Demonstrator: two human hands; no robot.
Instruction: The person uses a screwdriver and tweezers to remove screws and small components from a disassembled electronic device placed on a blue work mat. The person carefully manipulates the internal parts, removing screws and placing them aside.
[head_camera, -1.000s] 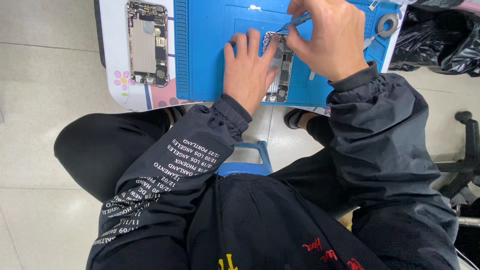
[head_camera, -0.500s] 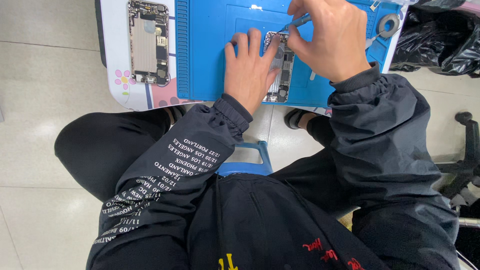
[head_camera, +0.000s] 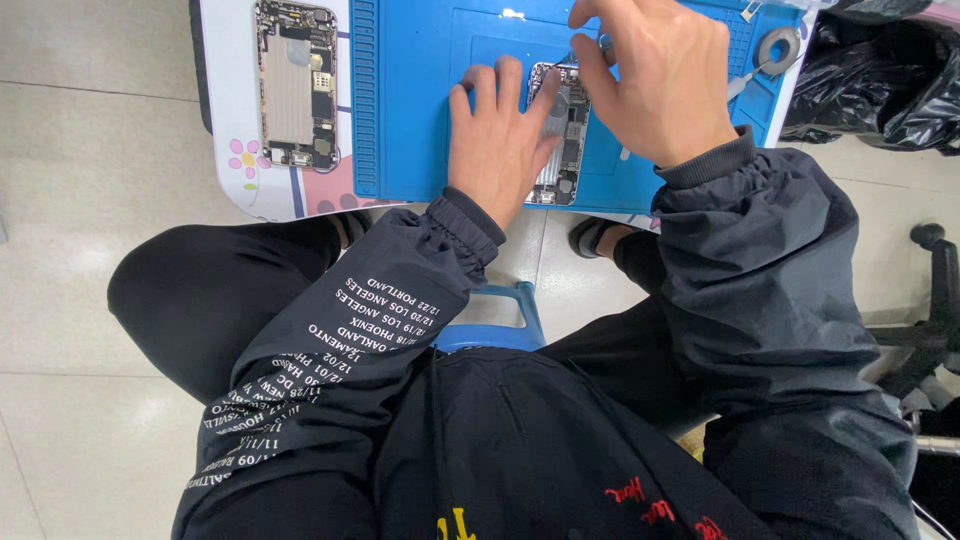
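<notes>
The left hand (head_camera: 500, 140) lies flat, fingers spread, pressing down an opened phone (head_camera: 560, 140) on the blue mat (head_camera: 420, 90). Just beside it, the right hand (head_camera: 660, 80) arches over the phone's top, fingers pinching a thin tool (head_camera: 590, 47).

Second opened phone (head_camera: 296, 85) (tape roll (head_camera: 778, 48) opposite)

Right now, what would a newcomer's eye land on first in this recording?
The bright blue work mat at the top, where the left hand presses on an opened phone while the right hand works over its upper end. A second opened phone lies apart, left of the mat.
</notes>
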